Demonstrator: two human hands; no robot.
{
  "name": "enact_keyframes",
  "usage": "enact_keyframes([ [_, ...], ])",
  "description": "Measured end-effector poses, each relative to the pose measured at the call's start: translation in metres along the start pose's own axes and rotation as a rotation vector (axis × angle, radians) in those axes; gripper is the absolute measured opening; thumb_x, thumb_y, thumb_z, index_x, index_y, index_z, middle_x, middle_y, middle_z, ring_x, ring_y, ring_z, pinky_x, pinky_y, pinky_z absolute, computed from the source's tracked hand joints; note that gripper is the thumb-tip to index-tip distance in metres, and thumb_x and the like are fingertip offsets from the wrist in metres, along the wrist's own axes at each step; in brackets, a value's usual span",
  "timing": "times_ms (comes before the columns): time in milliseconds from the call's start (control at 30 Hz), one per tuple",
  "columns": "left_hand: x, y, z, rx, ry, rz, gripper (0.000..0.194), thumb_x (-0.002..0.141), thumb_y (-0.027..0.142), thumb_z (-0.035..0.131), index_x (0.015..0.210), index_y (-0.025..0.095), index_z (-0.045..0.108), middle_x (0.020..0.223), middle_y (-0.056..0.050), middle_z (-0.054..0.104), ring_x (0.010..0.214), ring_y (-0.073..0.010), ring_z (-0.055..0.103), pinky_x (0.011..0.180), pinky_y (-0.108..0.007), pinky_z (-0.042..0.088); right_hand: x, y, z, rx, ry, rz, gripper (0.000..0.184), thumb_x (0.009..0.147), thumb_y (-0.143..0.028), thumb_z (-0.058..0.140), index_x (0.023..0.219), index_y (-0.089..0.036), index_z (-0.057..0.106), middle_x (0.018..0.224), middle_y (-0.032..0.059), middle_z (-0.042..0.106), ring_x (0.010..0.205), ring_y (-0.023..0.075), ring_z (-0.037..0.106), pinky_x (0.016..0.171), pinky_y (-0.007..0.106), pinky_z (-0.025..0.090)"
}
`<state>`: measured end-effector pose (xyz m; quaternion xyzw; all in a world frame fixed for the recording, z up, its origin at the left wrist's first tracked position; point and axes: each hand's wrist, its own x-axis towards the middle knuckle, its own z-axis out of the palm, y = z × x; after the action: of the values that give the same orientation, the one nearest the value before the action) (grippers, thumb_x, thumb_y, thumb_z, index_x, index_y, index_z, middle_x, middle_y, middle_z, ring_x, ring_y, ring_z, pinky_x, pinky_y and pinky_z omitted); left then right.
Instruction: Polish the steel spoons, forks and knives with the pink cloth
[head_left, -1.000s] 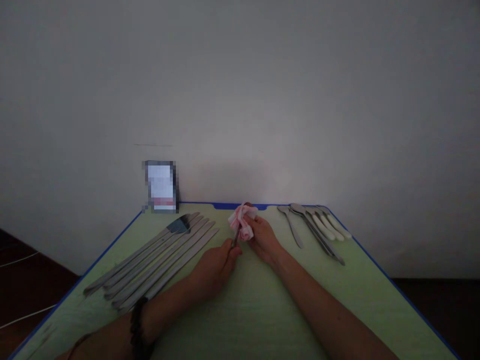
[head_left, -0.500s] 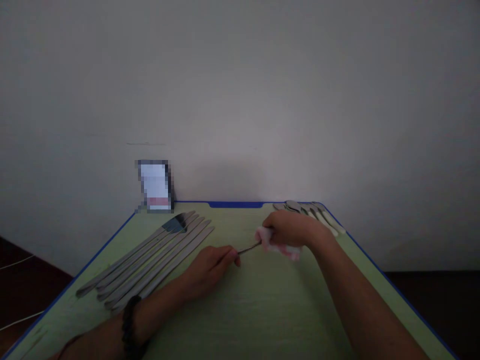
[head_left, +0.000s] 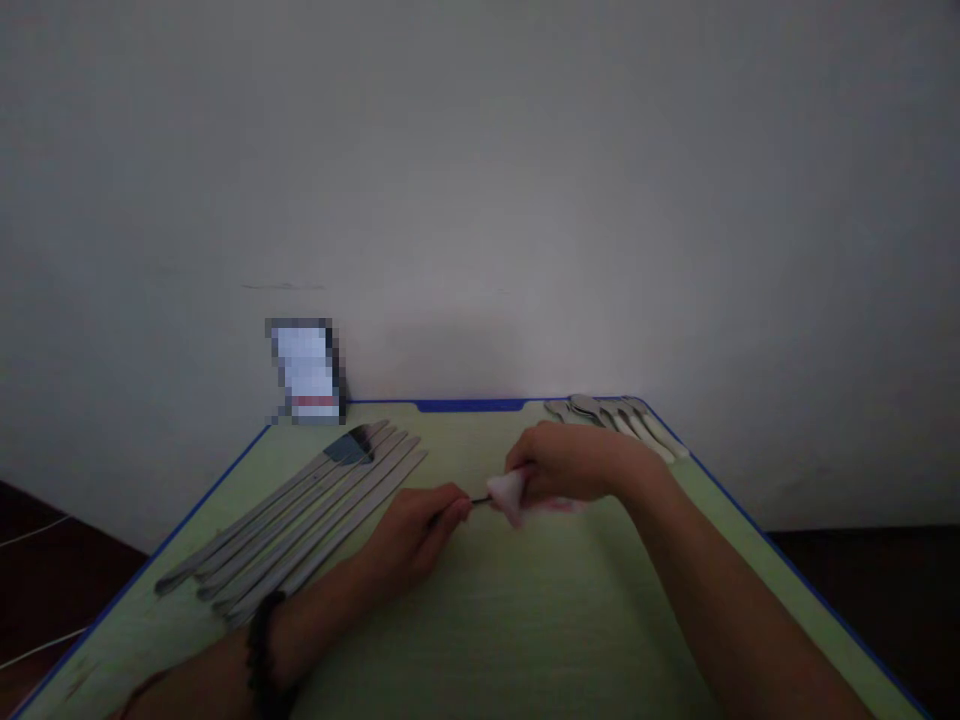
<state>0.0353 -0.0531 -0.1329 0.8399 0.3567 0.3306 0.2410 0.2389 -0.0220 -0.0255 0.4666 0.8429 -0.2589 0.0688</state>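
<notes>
My left hand (head_left: 427,520) is closed around one end of a thin metal piece of cutlery (head_left: 481,499), held above the table's middle. My right hand (head_left: 562,465) pinches a pink-and-white cloth (head_left: 508,492), folded around the far end of that piece. The cloth hides that end, so its exact kind cannot be made out. To the left of my left hand lie several long, flat silver utensils (head_left: 322,510) that look like table knives, side by side on a slant. Beyond my right hand, several spoons (head_left: 589,408) with pale handles lie in a row.
The green tabletop (head_left: 480,640) has a blue rim. A phone-like device (head_left: 306,370), pixelated, leans at the back left against the grey wall (head_left: 480,200). A dark bluish patch (head_left: 349,446) lies across the far part of the silver utensils.
My right hand and the cloth have slid left along the metal piece, closer to my left hand. Less of the shaft shows between them. My left hand has barely shifted.
</notes>
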Motion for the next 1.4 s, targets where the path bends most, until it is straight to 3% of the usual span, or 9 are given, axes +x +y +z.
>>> enact_keyframes([
  [100, 0.001, 0.001, -0.001, -0.041, 0.050, -0.046, 0.034, 0.091, 0.032, 0.035, 0.067, 0.016, 0.052, 0.053, 0.005, 0.041, 0.048, -0.0091, 0.040, 0.050, -0.020, 0.030, -0.010, 0.005, -0.012, -0.005, -0.008, 0.063, 0.012, 0.067, -0.017, 0.053, 0.066, -0.017, 0.065, 0.052, -0.0006, 0.056, 0.047, 0.0095, 0.047, 0.044, 0.020, 0.028],
  [200, 0.001, -0.001, -0.001, -0.087, 0.105, -0.127, 0.035, 0.091, 0.035, 0.035, 0.071, 0.016, 0.056, 0.052, 0.005, 0.039, 0.048, -0.0096, 0.038, 0.050, -0.021, 0.030, -0.016, 0.016, -0.019, 0.041, 0.106, 0.036, 0.015, 0.072, -0.022, 0.052, 0.067, -0.016, 0.064, 0.056, 0.0007, 0.055, 0.049, 0.0106, 0.045, 0.045, 0.022, 0.027],
  [367, 0.004, -0.005, 0.003, -0.273, 0.110, -0.297, 0.038, 0.092, 0.044, 0.031, 0.080, 0.016, 0.055, 0.052, 0.007, 0.035, 0.047, -0.0101, 0.034, 0.047, -0.021, 0.027, 0.004, 0.019, -0.009, 0.255, 0.524, -0.103, 0.027, 0.076, -0.037, 0.050, 0.061, -0.016, 0.056, 0.052, -0.0027, 0.045, 0.050, 0.0094, 0.036, 0.048, 0.022, 0.024],
  [533, 0.006, 0.000, 0.006, -0.497, -0.048, -0.388, 0.045, 0.090, 0.052, 0.028, 0.075, 0.017, 0.051, 0.050, 0.008, 0.034, 0.045, -0.0095, 0.031, 0.044, -0.021, 0.025, 0.053, -0.003, 0.031, 0.777, 0.948, -0.065, 0.036, 0.078, -0.049, 0.047, 0.062, -0.017, 0.052, 0.054, -0.0032, 0.044, 0.050, 0.0090, 0.034, 0.047, 0.023, 0.025],
  [667, 0.007, 0.004, 0.006, -0.498, -0.130, -0.412, 0.045, 0.089, 0.053, 0.029, 0.073, 0.017, 0.050, 0.052, 0.006, 0.038, 0.048, -0.0102, 0.034, 0.048, -0.023, 0.028, 0.076, -0.015, 0.058, 1.164, 0.945, -0.039, 0.038, 0.073, -0.054, 0.053, 0.062, -0.018, 0.047, 0.052, -0.0040, 0.042, 0.046, 0.0083, 0.032, 0.043, 0.023, 0.024],
  [833, 0.009, 0.001, 0.008, -0.511, -0.073, -0.443, 0.045, 0.087, 0.056, 0.030, 0.071, 0.018, 0.047, 0.052, 0.005, 0.039, 0.048, -0.0107, 0.035, 0.048, -0.024, 0.029, 0.079, -0.028, 0.074, 1.424, 0.823, -0.085, 0.036, 0.070, -0.051, 0.059, 0.060, -0.017, 0.051, 0.051, -0.0039, 0.045, 0.045, 0.0076, 0.033, 0.043, 0.022, 0.025],
  [1100, 0.012, -0.002, 0.008, -0.483, -0.050, -0.494, 0.045, 0.086, 0.058, 0.030, 0.069, 0.019, 0.045, 0.050, 0.007, 0.037, 0.045, -0.0099, 0.033, 0.045, -0.023, 0.026, 0.082, -0.018, 0.071, 1.482, 0.743, -0.086, 0.031, 0.070, -0.045, 0.059, 0.067, -0.014, 0.058, 0.057, -0.0002, 0.053, 0.050, 0.0093, 0.041, 0.048, 0.023, 0.031],
  [1333, 0.008, 0.000, 0.005, -0.454, -0.107, -0.443, 0.041, 0.089, 0.052, 0.029, 0.071, 0.019, 0.046, 0.053, 0.006, 0.038, 0.048, -0.0106, 0.034, 0.047, -0.023, 0.029, 0.061, 0.001, 0.039, 0.871, 1.078, -0.046, 0.031, 0.074, -0.045, 0.055, 0.064, -0.016, 0.056, 0.054, -0.0039, 0.044, 0.050, 0.0089, 0.034, 0.047, 0.023, 0.025],
  [1400, 0.008, 0.001, 0.005, -0.457, -0.130, -0.438, 0.040, 0.089, 0.050, 0.028, 0.072, 0.019, 0.046, 0.053, 0.006, 0.038, 0.049, -0.0109, 0.035, 0.047, -0.023, 0.029, 0.061, -0.001, 0.040, 0.852, 1.108, -0.064, 0.032, 0.076, -0.046, 0.054, 0.066, -0.016, 0.056, 0.055, -0.0040, 0.045, 0.050, 0.0088, 0.034, 0.047, 0.022, 0.026],
])
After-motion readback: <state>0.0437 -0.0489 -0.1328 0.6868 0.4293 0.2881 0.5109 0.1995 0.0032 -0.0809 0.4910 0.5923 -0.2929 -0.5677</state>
